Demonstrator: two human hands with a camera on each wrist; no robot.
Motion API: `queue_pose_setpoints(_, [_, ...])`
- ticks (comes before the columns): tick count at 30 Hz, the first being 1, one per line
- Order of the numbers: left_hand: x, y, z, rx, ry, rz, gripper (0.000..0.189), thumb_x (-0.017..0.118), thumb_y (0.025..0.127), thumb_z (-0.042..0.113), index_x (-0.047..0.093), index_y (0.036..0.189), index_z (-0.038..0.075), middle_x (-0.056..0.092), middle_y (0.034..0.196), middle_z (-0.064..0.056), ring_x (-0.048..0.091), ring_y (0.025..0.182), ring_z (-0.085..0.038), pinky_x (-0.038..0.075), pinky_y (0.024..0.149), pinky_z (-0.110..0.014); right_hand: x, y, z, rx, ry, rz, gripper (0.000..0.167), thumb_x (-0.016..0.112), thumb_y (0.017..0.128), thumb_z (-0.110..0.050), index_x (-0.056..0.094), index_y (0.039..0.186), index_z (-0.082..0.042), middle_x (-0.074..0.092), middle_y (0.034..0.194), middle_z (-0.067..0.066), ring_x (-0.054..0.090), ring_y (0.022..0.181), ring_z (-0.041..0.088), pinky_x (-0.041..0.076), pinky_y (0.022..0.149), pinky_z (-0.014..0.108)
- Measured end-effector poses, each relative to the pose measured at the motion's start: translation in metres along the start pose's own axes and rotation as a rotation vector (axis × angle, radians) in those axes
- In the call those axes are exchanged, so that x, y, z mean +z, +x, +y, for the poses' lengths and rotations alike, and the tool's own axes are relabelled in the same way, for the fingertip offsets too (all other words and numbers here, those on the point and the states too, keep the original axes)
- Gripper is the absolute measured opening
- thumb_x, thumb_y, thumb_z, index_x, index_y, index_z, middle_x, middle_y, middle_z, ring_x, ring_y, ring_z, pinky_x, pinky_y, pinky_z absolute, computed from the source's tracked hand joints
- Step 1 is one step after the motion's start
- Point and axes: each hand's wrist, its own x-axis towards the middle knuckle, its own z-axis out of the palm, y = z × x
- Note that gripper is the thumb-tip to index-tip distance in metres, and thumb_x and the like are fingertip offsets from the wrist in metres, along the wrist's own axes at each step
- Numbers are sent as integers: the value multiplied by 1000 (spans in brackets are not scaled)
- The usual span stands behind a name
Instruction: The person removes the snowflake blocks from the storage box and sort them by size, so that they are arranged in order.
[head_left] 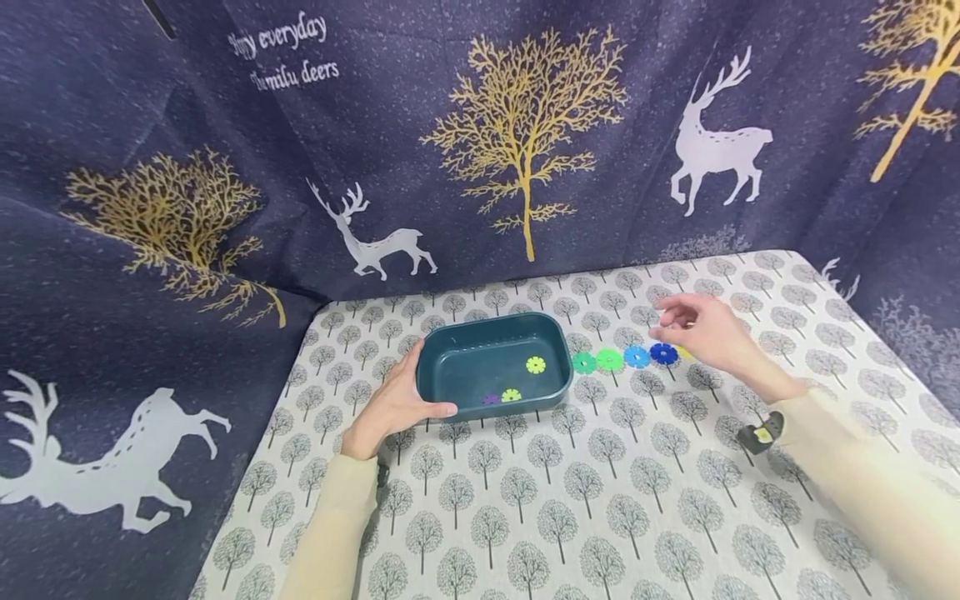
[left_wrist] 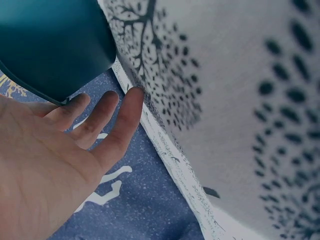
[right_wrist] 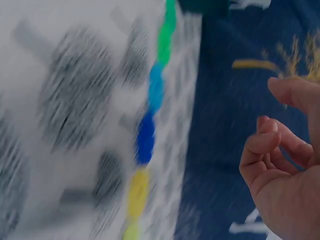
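A dark green plastic basin (head_left: 491, 412) stands on the cloth-covered table. My left hand (head_left: 393, 404) holds its near left corner, thumb along the front rim and fingers against the left side; its outer fingers (left_wrist: 122, 127) spread apart in the left wrist view. Inside lie two yellow-green notched discs, one farther back (head_left: 536, 365) and one nearer (head_left: 511, 395), and a purple disc (head_left: 491, 400). Right of the basin runs a row of flower-shaped discs: green (head_left: 584, 362), bright green (head_left: 611, 360), light blue (head_left: 637, 357), dark blue (head_left: 663, 353) and yellow (right_wrist: 138, 192). My right hand (head_left: 705, 333), loosely curled and holding nothing, hovers over its right end.
White cloth printed with grey trees (head_left: 555, 525) covers the table. Behind it and at the left hangs a dark blue curtain (head_left: 600, 225) with deer and golden trees. A yellow-green disc (right_wrist: 131, 231) ends the visible row in the right wrist view.
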Motion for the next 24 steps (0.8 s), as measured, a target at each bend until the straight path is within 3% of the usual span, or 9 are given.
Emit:
queue_pose_setpoints(11, [-1,-2,1,11,-8,4,143,96,75,55,1,178,26,11,186,-16,20,169,-50,29,128,-79,54,13,-57,-152,132,-155,41,86,91,-10,74,128,2,76,101,11,68,89,10,59,79,17])
queue_pose_setpoints(19, [-2,-3,3,9,-5,6,143,97,74,55,4,178,22,12,185,-16,20,169,-49,29,128,-79,93,21,-81,-212,113,-262,39,88,89,-10,75,124,1,76,97,6,64,81,13,53,72,21])
queue_pose_setpoints(24, [-2,-3,2,7,-13,7,144,98,74,55,3,178,22,13,185,-16,21,168,-50,30,127,-79,112,25,-99,-283,15,-320,38,86,91,-14,75,126,-1,80,102,8,68,86,13,59,81,28])
